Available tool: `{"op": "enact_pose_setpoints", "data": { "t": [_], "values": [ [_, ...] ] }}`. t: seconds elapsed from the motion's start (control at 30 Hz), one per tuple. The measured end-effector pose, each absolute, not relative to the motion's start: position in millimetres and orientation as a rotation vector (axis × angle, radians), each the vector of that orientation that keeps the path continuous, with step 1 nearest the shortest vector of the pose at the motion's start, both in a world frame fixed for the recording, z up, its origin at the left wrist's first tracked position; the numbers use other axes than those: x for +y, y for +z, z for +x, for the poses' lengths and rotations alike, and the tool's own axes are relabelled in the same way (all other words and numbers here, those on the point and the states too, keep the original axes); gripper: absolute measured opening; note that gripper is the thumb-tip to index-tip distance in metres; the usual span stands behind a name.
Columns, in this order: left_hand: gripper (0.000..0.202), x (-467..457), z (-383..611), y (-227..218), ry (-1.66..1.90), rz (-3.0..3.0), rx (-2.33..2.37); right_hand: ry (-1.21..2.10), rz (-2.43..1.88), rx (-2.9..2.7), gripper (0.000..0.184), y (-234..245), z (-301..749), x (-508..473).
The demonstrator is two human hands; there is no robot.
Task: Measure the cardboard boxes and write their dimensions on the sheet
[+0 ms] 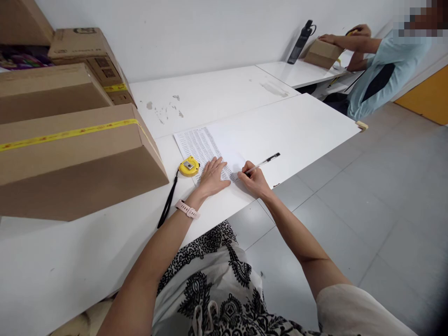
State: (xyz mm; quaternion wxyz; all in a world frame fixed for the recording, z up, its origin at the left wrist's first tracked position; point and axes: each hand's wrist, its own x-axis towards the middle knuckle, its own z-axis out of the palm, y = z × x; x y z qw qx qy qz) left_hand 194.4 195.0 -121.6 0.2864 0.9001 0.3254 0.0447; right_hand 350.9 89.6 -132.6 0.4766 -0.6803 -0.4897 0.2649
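Note:
A printed sheet of paper (201,144) lies on the white table (297,126). My left hand (213,176) rests flat on its lower part, fingers stretched out, with a pink watch on the wrist. My right hand (255,179) is closed on a pen (263,164) whose tip touches the paper just right of my left hand. A yellow tape measure (189,166) with a black strap sits directly left of my left hand.
Large cardboard boxes (77,158) with yellow tape are stacked on the table's left side. At the far right another person in a light blue shirt (381,70) handles a small cardboard box (322,53) beside a dark bottle (300,43). Grey floor tiles lie right of the table.

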Motion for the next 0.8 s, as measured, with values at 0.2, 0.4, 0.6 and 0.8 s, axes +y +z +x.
{"op": "enact_pose_setpoints", "data": {
  "t": [0.2,0.4,0.6,0.8],
  "values": [
    [0.070,195.0,194.9,-122.4,0.117,2.407,0.870,0.653,-1.669,-1.184,0.017,-133.5,351.2,89.7],
    [0.071,194.7,194.6,-120.6,0.105,2.408,0.875,0.640,-1.680,-1.185,0.016,-135.0,352.0,89.4],
    [0.071,194.6,194.0,-120.6,0.112,2.403,0.869,0.649,-1.661,-1.176,0.017,-130.7,350.2,88.8],
    [0.070,195.2,194.6,-122.1,0.116,2.405,0.870,0.617,-1.699,-1.185,0.016,-132.4,350.8,90.0]
  ]
}}
